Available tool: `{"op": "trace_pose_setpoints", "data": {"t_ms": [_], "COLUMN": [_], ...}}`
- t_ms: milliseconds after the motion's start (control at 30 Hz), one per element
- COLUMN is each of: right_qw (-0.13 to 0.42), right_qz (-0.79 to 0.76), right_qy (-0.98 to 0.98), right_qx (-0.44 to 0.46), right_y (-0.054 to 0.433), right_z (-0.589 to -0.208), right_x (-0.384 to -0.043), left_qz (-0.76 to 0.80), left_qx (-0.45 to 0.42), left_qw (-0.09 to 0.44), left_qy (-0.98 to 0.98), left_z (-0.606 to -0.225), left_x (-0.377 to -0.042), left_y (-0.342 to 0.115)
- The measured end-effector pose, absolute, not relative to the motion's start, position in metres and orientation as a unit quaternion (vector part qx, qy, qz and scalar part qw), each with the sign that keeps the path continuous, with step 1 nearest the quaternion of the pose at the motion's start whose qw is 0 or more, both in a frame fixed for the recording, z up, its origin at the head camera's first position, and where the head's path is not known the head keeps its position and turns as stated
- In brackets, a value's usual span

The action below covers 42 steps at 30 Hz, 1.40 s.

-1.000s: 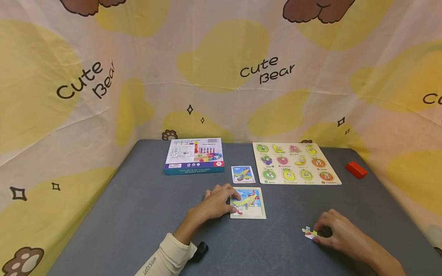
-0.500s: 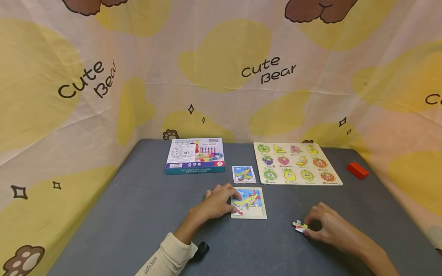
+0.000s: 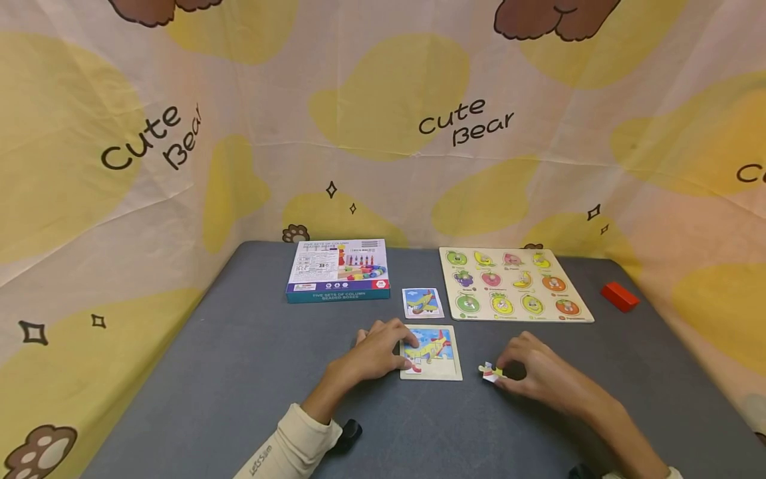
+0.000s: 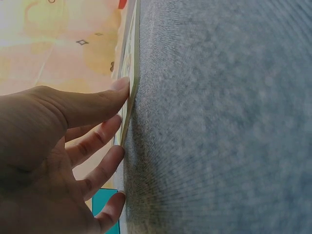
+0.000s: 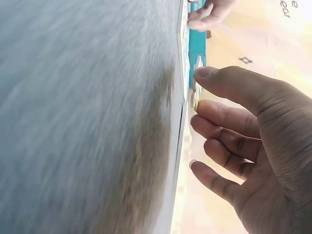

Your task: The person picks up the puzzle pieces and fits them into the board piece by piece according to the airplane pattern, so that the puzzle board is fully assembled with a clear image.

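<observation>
A small wooden airplane jigsaw puzzle (image 3: 439, 368) lies at mid-table, its picture filled at the top and bare wood showing at lower right. My left hand (image 3: 374, 351) rests at its left side, thumb and index fingertip touching the board; the other fingers reach down beside it. In the left wrist view, the thumb (image 4: 100, 105) lies along the board's edge. My right hand (image 3: 541, 372) pinches a jigsaw piece (image 3: 490, 372) with white, red and yellow on it, right of the puzzle. The right wrist view shows this piece (image 5: 196, 92) edge-on between thumb and index finger.
Just behind the puzzle lies an airplane picture card (image 3: 422, 303). Farther back are a beaded-column toy box (image 3: 338, 273) on the left and a fruit board (image 3: 509, 286) on the right. A red block (image 3: 619, 296) sits by the right table edge.
My right hand has carried the jigsaw piece leftward and away from me, closer to the puzzle. The left hand and the puzzle have stayed in place.
</observation>
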State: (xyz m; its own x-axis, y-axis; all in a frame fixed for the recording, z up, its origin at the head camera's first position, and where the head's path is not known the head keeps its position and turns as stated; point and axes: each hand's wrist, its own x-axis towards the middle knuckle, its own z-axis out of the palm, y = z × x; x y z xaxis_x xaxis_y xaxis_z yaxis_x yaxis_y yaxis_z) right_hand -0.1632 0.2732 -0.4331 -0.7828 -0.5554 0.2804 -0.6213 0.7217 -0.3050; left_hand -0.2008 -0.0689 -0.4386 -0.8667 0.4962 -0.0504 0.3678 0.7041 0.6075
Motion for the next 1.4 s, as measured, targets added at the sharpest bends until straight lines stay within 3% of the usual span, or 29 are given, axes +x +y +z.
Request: {"op": "trace_pose_setpoints", "data": {"t_ms": [567, 1167, 1400], "right_qw": [0.005, 0.010, -0.012], "right_qz": [0.199, 0.187, 0.174], "right_qy": [-0.924, -0.916, -0.922], "right_qx": [0.326, 0.356, 0.347], "right_y": [0.220, 0.186, 0.179], "right_z": [-0.433, -0.436, -0.436], "right_x": [-0.183, -0.194, -0.196], "left_qz": [0.300, 0.309, 0.305], "left_qx": [0.231, 0.231, 0.230], "left_qw": [0.116, 0.113, 0.114], "left_qy": [0.918, 0.916, 0.917], "left_z": [-0.440, -0.438, -0.438], "left_x": [-0.202, -0.201, -0.201], "left_y": [-0.069, -0.070, -0.069]}}
